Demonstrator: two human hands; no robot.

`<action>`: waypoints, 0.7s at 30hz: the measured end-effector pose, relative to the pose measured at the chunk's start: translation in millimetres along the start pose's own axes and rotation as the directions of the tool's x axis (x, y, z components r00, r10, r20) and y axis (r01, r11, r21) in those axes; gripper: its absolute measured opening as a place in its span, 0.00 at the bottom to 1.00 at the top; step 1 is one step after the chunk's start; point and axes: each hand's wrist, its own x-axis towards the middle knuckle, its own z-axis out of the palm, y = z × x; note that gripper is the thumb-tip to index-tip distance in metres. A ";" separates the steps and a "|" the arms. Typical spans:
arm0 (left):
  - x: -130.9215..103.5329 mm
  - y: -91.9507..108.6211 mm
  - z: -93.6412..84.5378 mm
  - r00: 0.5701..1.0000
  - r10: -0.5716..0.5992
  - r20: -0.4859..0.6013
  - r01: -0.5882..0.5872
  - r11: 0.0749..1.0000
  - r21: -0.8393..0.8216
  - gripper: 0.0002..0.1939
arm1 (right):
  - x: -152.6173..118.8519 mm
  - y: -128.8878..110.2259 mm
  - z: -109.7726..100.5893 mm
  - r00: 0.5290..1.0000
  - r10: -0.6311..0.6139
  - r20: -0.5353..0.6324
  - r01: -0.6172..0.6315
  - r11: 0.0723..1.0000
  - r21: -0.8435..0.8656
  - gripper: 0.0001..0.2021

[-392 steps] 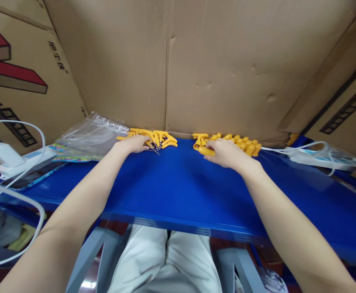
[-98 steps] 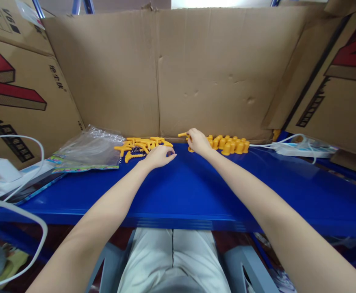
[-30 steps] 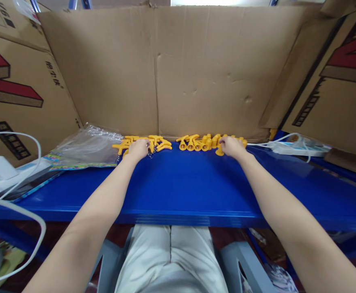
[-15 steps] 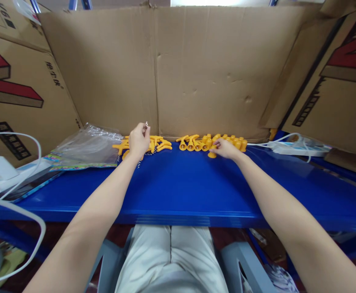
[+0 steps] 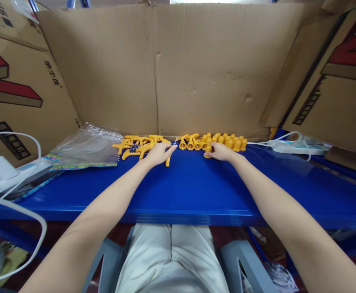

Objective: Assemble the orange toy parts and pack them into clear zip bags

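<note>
My left hand is closed on a yellow corkscrew handle, whose metal spiral points right past the fingertips. Left of it lies a pile of yellow handles with metal spirals. My right hand grips a yellow cone-shaped cup standing on the blue table. Several yellow cups stand in rows behind and right of that hand. Between the hands, at the back, lie several joined yellow pieces with their round openings facing me.
Clear plastic bags lie at left on the blue table. White power strips with cables sit at far left and right. Cardboard walls the back and sides.
My left hand has come down and right from above the pile, now with a yellow handle in it. My right hand has shifted slightly left, and the cup in it now stands upright.
</note>
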 end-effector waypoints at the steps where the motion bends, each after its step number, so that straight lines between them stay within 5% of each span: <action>1: -0.5 -0.1 0.8 0.997 -0.017 0.081 0.015 1.000 0.017 0.20 | -0.4 -1.1 -0.1 1.000 0.001 0.002 -0.001 1.000 -0.008 0.11; 5: -1.5 -3.2 1.8 0.961 -0.079 0.266 0.047 0.991 0.125 0.12 | -0.6 -3.0 0.5 1.000 -0.001 -0.015 0.000 0.999 -0.034 0.11; 10: -1.2 -7.9 0.7 0.954 -0.083 0.288 0.048 0.991 0.127 0.03 | 1.7 -7.5 2.1 0.991 -0.125 -0.055 0.122 0.991 -0.051 0.13; 15: -1.4 -10.4 1.8 0.962 -0.032 0.270 0.006 0.995 0.099 0.04 | 0.3 -21.3 6.2 0.921 -0.380 -0.082 0.370 0.922 -0.117 0.12; 21: -2.1 -9.5 1.9 0.971 -0.021 0.237 -0.002 0.995 0.096 0.03 | -10.6 -36.3 6.7 0.908 -0.417 -0.033 0.397 0.884 -0.245 0.13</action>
